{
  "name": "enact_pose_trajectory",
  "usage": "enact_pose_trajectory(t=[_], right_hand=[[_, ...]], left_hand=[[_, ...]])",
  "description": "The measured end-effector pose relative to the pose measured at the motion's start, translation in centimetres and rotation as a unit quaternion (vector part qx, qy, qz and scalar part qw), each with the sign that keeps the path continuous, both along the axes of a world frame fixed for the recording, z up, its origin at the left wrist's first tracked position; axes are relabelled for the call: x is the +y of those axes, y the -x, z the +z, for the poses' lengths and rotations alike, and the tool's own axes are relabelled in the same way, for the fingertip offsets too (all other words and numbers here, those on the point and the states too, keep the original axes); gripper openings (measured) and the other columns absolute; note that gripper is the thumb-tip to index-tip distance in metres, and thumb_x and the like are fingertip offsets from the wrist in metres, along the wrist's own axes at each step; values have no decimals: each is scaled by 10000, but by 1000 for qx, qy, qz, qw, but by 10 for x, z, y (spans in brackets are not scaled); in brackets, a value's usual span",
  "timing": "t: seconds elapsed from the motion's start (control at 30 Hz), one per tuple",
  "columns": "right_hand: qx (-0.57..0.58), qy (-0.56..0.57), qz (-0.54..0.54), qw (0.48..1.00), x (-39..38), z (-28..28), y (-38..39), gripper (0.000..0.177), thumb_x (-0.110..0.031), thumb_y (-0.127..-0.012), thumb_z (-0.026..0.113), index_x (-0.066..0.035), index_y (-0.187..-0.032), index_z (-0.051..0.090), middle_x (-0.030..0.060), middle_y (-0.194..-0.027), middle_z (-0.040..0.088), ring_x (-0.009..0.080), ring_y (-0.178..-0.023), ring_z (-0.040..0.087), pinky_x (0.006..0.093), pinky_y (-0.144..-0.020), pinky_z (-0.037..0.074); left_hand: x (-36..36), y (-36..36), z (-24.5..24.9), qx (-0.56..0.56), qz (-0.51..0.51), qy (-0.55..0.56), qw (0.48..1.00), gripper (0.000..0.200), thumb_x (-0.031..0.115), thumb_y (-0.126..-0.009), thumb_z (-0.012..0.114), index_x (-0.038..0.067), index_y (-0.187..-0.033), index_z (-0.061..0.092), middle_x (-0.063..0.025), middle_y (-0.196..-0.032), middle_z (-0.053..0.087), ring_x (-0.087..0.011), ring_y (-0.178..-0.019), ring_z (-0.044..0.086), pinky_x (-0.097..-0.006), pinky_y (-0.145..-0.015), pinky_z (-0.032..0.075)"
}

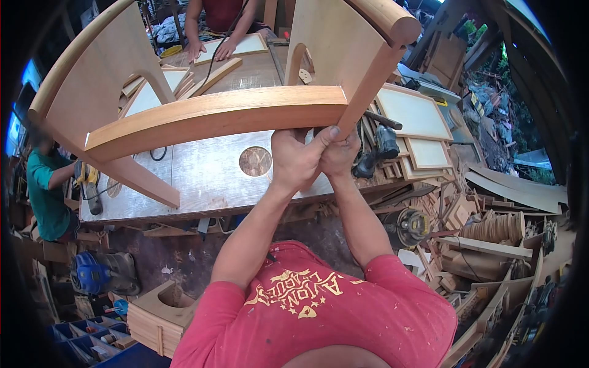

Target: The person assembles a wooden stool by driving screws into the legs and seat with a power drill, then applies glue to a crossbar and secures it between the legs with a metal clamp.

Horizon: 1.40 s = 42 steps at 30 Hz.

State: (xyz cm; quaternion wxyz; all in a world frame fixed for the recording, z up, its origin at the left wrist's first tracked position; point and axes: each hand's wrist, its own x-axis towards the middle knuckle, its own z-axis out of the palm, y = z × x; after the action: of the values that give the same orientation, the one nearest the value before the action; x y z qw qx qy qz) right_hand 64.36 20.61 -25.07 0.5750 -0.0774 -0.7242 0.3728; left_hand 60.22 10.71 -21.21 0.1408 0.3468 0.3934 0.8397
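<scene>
A light wooden furniture frame (215, 116) stands on the workbench, with two tall side panels joined by a slightly curved rail. Its right leg (366, 92) slants down from a rounded top end. My left hand (297, 156) is closed just under the rail's right end, its thumb pointing toward the leg. My right hand (339, 153) is wrapped round the lower part of that leg, pressed against my left hand. The fingers of both hands are partly hidden. The left side's leg (144, 181) reaches down near the bench's front edge.
The metal-topped workbench (202, 184) has a round wooden inset (255, 161). Framed panels (414, 113) and a dark power tool (385, 142) lie at right. A co-worker's hands (211, 50) rest on a panel across the bench; another person (49, 190) holds a yellow tool (89, 184) at left.
</scene>
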Motion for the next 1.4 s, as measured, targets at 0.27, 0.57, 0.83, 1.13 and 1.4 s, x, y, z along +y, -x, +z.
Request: enact_pose_trajectory(t=[0.27,0.57,0.83,1.13,1.4], right_hand=[[-6,40,23,999,2,-6,1,336,-160,-883,679,0,-1168,599,123,-1027,689,235,-895,705,347,-762,549],[-43,75,3,996,5,-10,2,693,-162,-808,787,-22,-1403,460,163,-1172,658,264,-1034,676,372,-860,543],[-23,11,90,996,11,-8,-18,1045,-149,-711,858,11,-1529,229,217,-1298,559,343,-1169,604,420,-988,481],[-104,37,199,974,23,-17,-31,1132,-176,-689,867,35,-1544,155,229,-1438,458,337,-1343,480,437,-1123,378],[-104,20,205,973,28,-10,-36,1196,-176,-671,860,-6,-1568,88,240,-1482,390,353,-1335,462,448,-1124,367]], left_hand=[[-4,2,-3,32,24,60,997,447,56,-857,774,-80,-1238,582,-163,-1203,653,-220,-1129,611,-363,-1013,452],[4,-9,-10,15,61,63,996,510,81,-852,785,-80,-1278,555,-158,-1245,622,-222,-1163,585,-376,-1028,456],[14,-9,-11,-18,81,31,996,533,55,-815,815,-62,-1271,564,-143,-1200,650,-233,-1142,624,-365,-1022,482],[7,-7,-28,-37,116,14,992,610,44,-772,845,-40,-1295,543,-139,-1241,623,-250,-1145,612,-397,-1027,485],[-7,-3,-36,-9,136,69,988,704,173,-788,849,-24,-1366,497,-148,-1312,587,-264,-1214,562,-440,-1055,430]])
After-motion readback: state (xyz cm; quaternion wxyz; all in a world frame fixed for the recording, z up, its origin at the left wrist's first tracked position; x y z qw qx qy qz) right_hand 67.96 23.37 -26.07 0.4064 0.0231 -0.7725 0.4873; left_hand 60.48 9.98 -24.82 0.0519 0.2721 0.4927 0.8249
